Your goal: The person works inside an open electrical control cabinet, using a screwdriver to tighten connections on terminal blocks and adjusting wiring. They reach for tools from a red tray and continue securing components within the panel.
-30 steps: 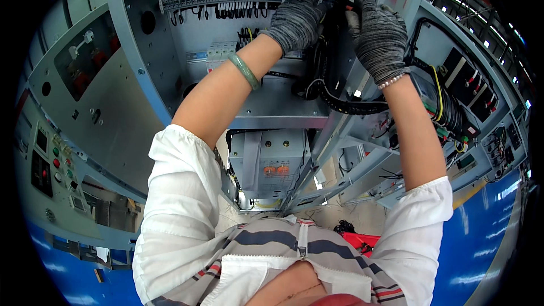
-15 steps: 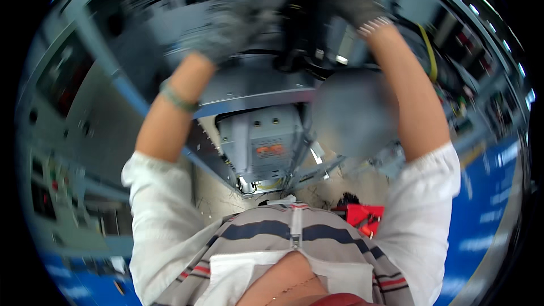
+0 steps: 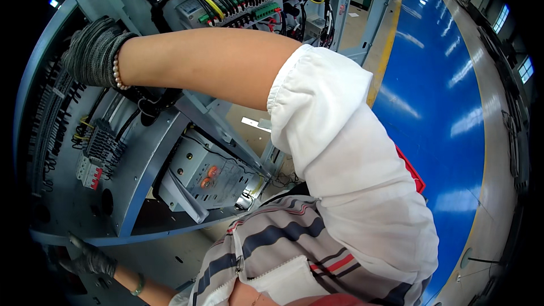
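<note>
My right hand (image 3: 97, 52), in a grey knit glove with a beaded bracelet at the wrist, reaches across into an open metal cabinet (image 3: 148, 164). Its fingers curl inward beside a row of dark wiring (image 3: 54, 105); whatever they close on is hidden. Below it are a terminal block (image 3: 103, 143) with black wires and a white breaker (image 3: 89, 173) with red levers. At the lower left my left hand (image 3: 90, 259), also gloved, has its thumb and fingers apart near the cabinet's edge. I see nothing in it.
A grey boxed unit (image 3: 207, 173) with orange marks sits under the cabinet's metal shelf. Beyond my right arm, a module (image 3: 232, 8) carries many black wires and a yellow one. A blue floor (image 3: 436, 107) runs along the right; a red object (image 3: 411, 170) shows behind my sleeve.
The view has swung, bringing the blue floor in at right. My hands, both high inside the cabinet before, have separated: the left is now low beside the cabinet edge, the right reaches far left.
</note>
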### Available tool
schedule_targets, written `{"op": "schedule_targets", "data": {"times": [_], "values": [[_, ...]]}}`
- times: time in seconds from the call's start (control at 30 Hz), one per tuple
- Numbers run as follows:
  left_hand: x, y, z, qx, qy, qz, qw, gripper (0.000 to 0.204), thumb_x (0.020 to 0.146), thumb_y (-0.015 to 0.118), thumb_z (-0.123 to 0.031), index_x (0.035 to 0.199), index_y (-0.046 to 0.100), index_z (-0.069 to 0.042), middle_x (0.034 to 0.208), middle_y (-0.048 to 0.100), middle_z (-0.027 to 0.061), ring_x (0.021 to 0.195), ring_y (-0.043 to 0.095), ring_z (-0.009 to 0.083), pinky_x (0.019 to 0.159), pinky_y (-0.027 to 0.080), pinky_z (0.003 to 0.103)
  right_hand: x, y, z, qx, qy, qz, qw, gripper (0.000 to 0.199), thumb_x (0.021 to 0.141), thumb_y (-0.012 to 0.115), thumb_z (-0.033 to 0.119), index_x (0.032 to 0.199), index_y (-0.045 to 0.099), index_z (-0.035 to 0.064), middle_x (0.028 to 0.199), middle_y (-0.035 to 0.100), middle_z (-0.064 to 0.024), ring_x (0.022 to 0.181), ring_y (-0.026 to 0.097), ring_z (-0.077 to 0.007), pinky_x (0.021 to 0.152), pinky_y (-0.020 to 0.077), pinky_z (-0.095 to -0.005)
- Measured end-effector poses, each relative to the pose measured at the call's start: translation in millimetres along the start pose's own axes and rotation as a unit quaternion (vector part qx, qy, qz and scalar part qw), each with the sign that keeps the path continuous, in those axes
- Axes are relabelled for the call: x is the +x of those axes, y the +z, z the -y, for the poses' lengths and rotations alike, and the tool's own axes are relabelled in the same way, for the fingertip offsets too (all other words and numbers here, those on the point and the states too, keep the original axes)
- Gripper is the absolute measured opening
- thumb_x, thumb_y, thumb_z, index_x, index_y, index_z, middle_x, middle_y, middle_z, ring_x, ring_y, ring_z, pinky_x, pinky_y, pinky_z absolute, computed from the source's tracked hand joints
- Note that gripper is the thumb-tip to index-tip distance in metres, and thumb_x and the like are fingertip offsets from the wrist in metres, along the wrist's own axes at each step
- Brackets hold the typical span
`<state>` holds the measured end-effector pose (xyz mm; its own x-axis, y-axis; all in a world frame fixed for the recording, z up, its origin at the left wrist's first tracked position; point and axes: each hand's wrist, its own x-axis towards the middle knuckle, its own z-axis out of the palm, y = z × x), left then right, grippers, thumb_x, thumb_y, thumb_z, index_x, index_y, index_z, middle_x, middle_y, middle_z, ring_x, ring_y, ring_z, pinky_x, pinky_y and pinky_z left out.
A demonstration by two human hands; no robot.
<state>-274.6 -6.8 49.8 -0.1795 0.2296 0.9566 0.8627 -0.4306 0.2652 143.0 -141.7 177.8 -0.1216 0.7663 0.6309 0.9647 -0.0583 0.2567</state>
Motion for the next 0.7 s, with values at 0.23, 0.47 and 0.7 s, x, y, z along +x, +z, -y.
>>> {"op": "schedule_targets", "data": {"times": [0.23,0.47,0.7], "values": [[-33.0,33.5,72.3,-0.08,-0.239,0.145,0.957,0.066,0.087,0.069,-0.031,0.139,0.038,-0.002,0.131,0.052,0.0179,0.115,0.055,0.0285,0.094,0.05,0.038,21.3,23.5,1.4,-0.128,-0.076,0.084,0.985,0.024,0.086,0.062,0.017,0.104,0.069,0.0035,0.102,0.069,-0.0123,0.091,0.068,-0.0244,0.073,0.0563,-0.0358],[-24.9,44.3,116.0,0.015,-0.171,0.145,0.974,0.053,0.088,0.069,-0.033,0.124,0.052,0.001,0.112,0.063,0.0164,0.099,0.061,0.0256,0.088,0.047,0.038,35.2,35.4,6.9,-0.062,-0.012,-0.081,0.995,0.028,0.083,0.063,0.018,0.108,0.068,0.0082,0.101,0.069,-0.0103,0.09,0.068,-0.0252,0.072,0.0565,-0.0391],[-46.7,33.5,44.9,-0.228,-0.188,0.14,0.945,0.044,0.086,0.071,-0.016,0.123,0.05,-0.003,0.112,0.06,0.0064,0.096,0.056,0.0166,0.089,0.045,0.033,15.2,21.1,-17.4,-0.148,-0.055,-0.109,0.981,0.01,0.086,0.058,0.013,0.094,0.062,0.0086,0.082,0.062,-0.0123,0.082,0.066,-0.0239,0.065,0.054,-0.04]]}}
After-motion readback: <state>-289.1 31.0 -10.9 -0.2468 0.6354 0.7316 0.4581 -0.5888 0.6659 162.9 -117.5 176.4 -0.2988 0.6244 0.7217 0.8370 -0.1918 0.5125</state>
